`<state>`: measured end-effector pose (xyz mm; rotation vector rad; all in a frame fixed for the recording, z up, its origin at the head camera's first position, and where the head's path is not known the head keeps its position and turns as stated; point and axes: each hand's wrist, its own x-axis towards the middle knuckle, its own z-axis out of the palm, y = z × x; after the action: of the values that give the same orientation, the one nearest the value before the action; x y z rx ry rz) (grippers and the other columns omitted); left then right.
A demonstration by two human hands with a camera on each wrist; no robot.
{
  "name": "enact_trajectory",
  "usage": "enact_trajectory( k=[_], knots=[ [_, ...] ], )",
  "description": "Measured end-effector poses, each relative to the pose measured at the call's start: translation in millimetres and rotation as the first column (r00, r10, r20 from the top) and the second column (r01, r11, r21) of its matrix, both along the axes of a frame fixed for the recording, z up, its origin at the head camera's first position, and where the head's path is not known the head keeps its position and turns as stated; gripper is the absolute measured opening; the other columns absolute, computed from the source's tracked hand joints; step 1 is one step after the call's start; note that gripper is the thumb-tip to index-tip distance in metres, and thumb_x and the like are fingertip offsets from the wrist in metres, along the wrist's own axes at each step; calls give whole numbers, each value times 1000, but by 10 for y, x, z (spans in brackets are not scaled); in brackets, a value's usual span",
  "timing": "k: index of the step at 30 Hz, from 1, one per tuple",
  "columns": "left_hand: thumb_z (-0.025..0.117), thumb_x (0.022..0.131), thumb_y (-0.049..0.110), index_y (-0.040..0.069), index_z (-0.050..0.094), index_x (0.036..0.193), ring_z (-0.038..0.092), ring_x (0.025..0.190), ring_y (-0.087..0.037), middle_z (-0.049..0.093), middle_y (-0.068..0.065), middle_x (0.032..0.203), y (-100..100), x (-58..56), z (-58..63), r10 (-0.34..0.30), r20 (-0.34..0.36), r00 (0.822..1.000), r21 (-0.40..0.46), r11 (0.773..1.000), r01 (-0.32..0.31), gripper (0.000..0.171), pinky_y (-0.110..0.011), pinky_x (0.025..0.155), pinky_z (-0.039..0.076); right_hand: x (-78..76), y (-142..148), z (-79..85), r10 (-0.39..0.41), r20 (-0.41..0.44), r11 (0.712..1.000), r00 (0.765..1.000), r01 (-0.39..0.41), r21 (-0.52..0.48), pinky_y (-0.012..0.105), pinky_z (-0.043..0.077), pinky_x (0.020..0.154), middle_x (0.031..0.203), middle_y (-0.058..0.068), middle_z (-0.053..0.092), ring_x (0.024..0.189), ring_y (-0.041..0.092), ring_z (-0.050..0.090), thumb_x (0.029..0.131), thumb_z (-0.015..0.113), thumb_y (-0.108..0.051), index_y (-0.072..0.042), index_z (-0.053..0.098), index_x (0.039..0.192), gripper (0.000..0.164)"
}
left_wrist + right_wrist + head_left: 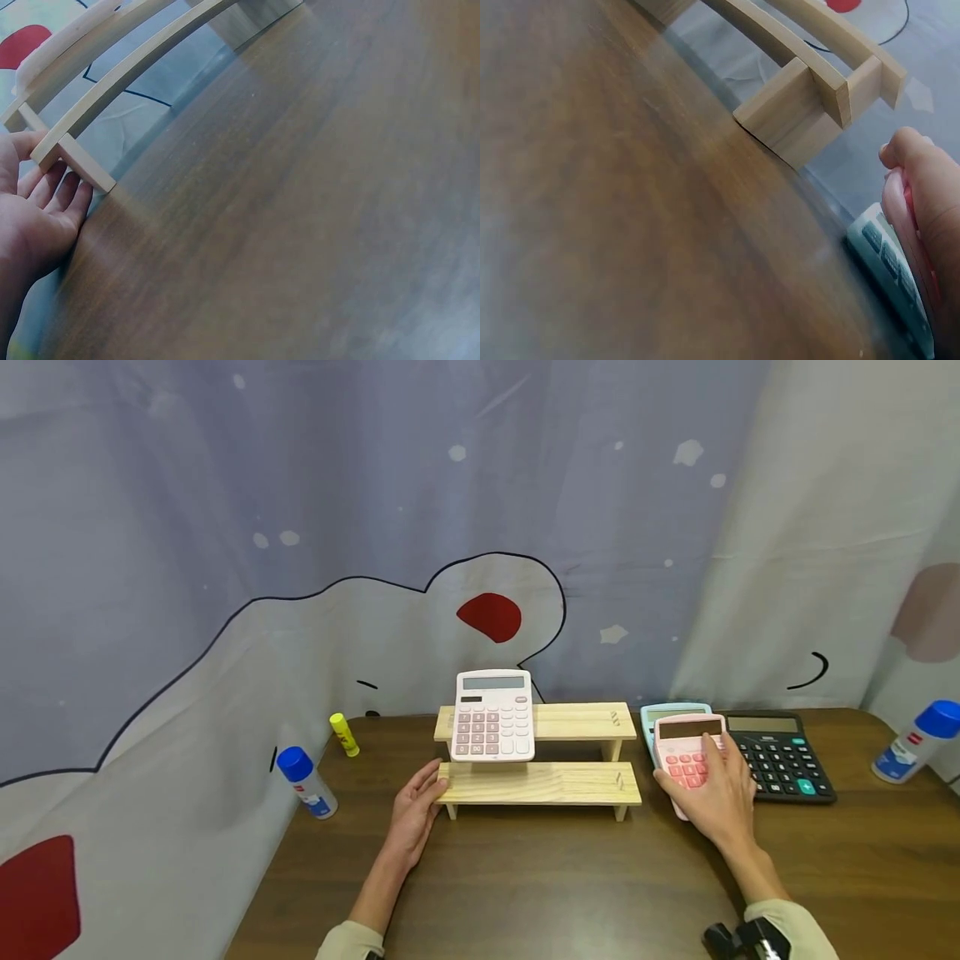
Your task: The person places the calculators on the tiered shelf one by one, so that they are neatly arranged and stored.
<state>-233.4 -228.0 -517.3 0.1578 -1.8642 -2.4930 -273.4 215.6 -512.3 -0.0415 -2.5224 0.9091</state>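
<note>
- Where the pink calculator [684,763] lies over the blue calculator [675,709], just left of the black calculator [783,760], the right hand [716,797] holds it, thumb at its left edge, fingers over the display end and right side; whether any fingertips reach underneath, I cannot tell.
- Being slim and seemingly plastic, it should prove light and stiff, easy to lift by one hand.
- Its smooth shell may slip a little, so a grip across both long edges looks surest; pressing on the keys or the display window is best avoided, as the window is probably the part most easily scratched or cracked.
- Because it overlaps the blue one, a low grip could drag that along the surface [525,877].
- Over at the wooden stand [570,785], the left hand [416,806] pinches the lower board's left end, thumb above and fingers below, beside the leg.
- This stand looks rigid but light enough to slide if bumped; the white calculator [495,718] leaning on its upper tier could then tip, so that steadying hold suits it.
</note>
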Motion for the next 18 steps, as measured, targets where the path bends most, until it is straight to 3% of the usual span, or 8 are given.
enact_trajectory(
  k=[9, 18],
  knots=[
    [64, 98, 15, 3, 40, 151, 61, 108, -5, 43, -23, 150, -27, 6, 1, 11, 2, 1000, -2, 1000, -11, 60, -18, 88, 52, -41, -121, 223, 18, -18, 999, 1000, -18, -33, 68, 21, 102, 160, 25, 23, 139, 52, 27, 74, 81, -44, -2, 37, 151, 98],
    [63, 98, 11, 3, 40, 150, 62, 108, -5, 43, -23, 150, 1, 5, 4, 5, 8, 1000, 20, 1000, -5, 57, -18, 89, 52, 51, -151, 533, 60, -43, 998, 997, -61, -17, 72, 22, 102, 160, 25, 24, 134, 55, 31, 73, 83, -40, -2, 40, 149, 95]
  ],
)
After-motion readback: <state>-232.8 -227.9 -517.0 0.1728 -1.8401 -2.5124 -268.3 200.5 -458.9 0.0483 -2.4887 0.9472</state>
